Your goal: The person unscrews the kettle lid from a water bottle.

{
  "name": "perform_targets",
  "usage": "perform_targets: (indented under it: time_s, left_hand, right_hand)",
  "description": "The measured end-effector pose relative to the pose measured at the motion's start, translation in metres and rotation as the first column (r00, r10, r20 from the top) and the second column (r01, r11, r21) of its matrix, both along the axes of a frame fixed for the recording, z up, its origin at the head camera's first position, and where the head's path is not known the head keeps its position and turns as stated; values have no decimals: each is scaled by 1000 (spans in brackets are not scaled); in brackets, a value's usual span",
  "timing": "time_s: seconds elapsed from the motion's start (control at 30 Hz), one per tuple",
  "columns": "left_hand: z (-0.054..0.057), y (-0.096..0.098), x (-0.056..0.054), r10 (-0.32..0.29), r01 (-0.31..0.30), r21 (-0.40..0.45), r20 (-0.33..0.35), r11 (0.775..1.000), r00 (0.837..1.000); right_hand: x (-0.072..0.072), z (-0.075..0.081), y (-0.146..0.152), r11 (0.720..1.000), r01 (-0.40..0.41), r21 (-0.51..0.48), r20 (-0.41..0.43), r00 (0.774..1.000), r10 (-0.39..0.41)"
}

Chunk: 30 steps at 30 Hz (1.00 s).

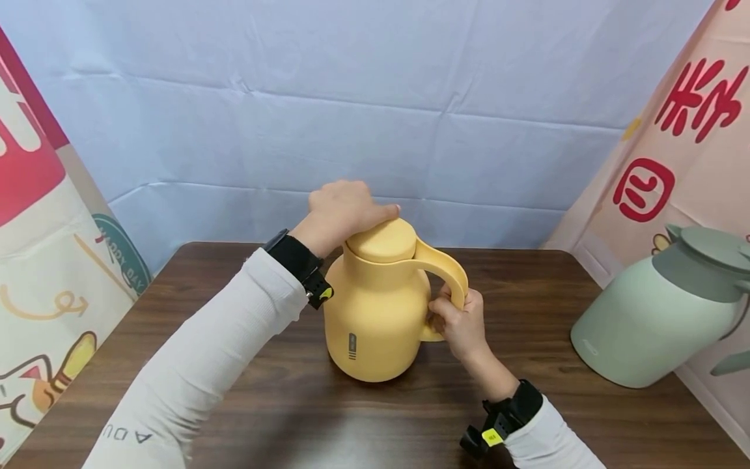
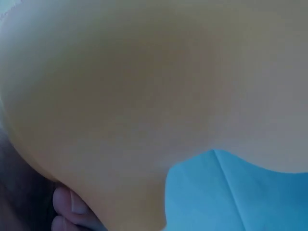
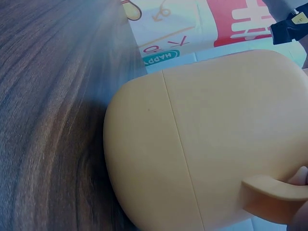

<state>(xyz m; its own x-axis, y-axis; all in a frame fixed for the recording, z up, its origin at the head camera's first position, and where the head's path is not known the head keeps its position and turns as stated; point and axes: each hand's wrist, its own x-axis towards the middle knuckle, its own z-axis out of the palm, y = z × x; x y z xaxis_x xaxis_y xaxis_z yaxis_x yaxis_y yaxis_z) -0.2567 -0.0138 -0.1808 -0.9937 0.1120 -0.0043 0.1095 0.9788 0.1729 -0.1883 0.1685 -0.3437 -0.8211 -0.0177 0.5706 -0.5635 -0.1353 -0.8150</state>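
A yellow thermos jug (image 1: 375, 319) stands upright on the table, with its round lid (image 1: 383, 241) on top and its handle (image 1: 448, 267) to the right. My left hand (image 1: 344, 207) grips the lid from the left and back; the thumb lies along the rear edge, and the other fingers are hidden. Lower down, my right hand (image 1: 463, 322) holds the handle, fingers curled round it. Close up, the jug's body (image 2: 134, 96) fills most of the left wrist view, with fingertips (image 2: 72, 207) at the lower left. The right wrist view shows the jug's base (image 3: 139, 154) against the wood.
A pale green thermos jug (image 1: 662, 319) is at the right edge of the brown wooden table (image 1: 281, 404). Behind hangs a light blue cloth (image 1: 293, 117). Printed sheets flank the table, one on the left (image 1: 47, 273) and one on the right (image 1: 703, 163).
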Motion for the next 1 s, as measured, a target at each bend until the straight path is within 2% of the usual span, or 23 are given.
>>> perform_targets:
  time_s: [0.13,0.27,0.37,0.43,0.53,0.63,0.7,0.77,0.87,0.93,1.0]
  left_hand:
    - [1,-8,-2,-6,5,38,10,999,1000]
    - [-2,-19,-4,-31,32,127,-5,991,999]
    - [-7,-29,-6,-76,81,236,-29,968,997]
    - [-11,-37,-8,-119,128,328,-47,936,992]
    - [-17,-49,-9,-182,188,471,-60,862,982]
    - [-25,-60,-10,-238,241,599,-86,763,967]
    - [-31,-66,-10,-269,287,654,-130,700,954]
    - [-38,-70,-8,-300,357,689,-207,631,931]
    - [-48,-73,-4,-331,472,702,-340,533,880]
    - [-53,-74,-1,-331,531,698,-417,480,847]
    - [-57,-76,2,-319,573,686,-476,449,819]
  right_hand:
    - [0,1,-2,1000,-2,4,-11,1000,2]
    - [0,1,-3,1000,7,2,-18,1000,-7]
    - [0,1,-4,1000,8,-4,-26,1000,-8]
    - [0,1,-4,1000,9,-9,-28,1000,-9]
    - [-1,0,-3,1000,9,-16,-27,1000,-10]
    - [-1,0,-3,1000,11,-12,-33,999,-12]
    - [-1,-1,-2,1000,11,-10,-37,999,-12]
    - [-1,-1,-2,1000,12,-9,-40,999,-13]
    - [-1,-2,-2,1000,12,-12,-40,999,-13]
    - [-1,-2,-2,1000,9,-16,-41,999,-9]
    - [-1,-2,-3,1000,5,-18,-46,999,-6]
